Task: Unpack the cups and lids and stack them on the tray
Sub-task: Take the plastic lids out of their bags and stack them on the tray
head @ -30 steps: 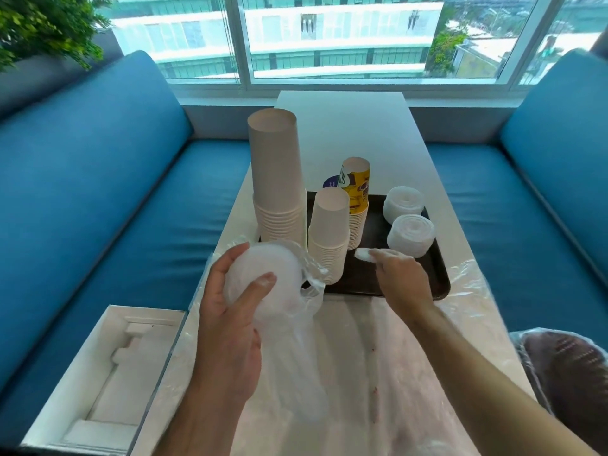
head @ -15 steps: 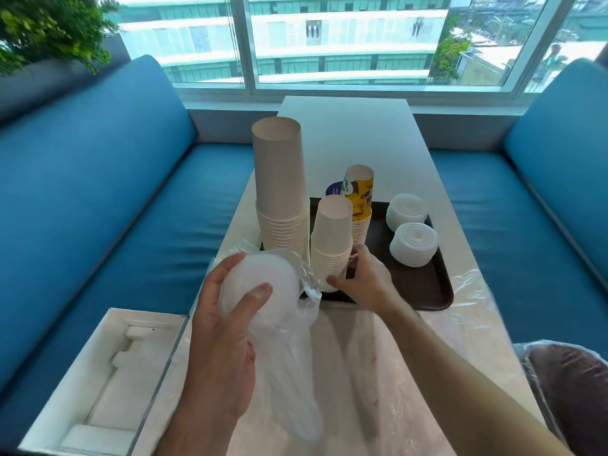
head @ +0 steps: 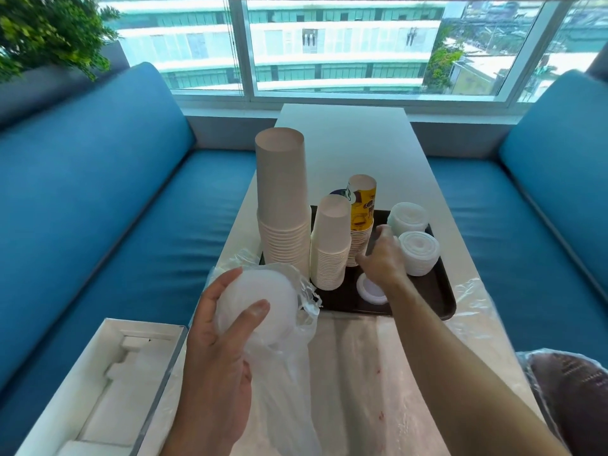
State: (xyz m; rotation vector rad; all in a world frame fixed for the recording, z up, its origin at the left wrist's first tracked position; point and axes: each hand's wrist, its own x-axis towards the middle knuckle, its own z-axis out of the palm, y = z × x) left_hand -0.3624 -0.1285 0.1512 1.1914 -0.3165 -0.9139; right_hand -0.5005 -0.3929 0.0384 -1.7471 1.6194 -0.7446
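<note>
Here, the left hand [head: 217, 334] grips a stack of lids [head: 256, 301] still wrapped in a clear plastic bag [head: 289, 373], fingers [head: 250, 319] and thumb curled round it just in front of the dark tray [head: 441, 291]. On the tray stand three stacks of paper cups: a tall brown one [head: 283, 205], a shorter white one [head: 330, 241], and a yellow printed one [head: 362, 212]. Two piles of lids [head: 419, 253] sit on the right, and a single lid [head: 371, 287] lies flat near the front edge. The right hand [head: 383, 258] hovers over that single lid, fingers loosely curled, holding nothing. Plastic sheeting covers the white surface [head: 342, 139].
</note>
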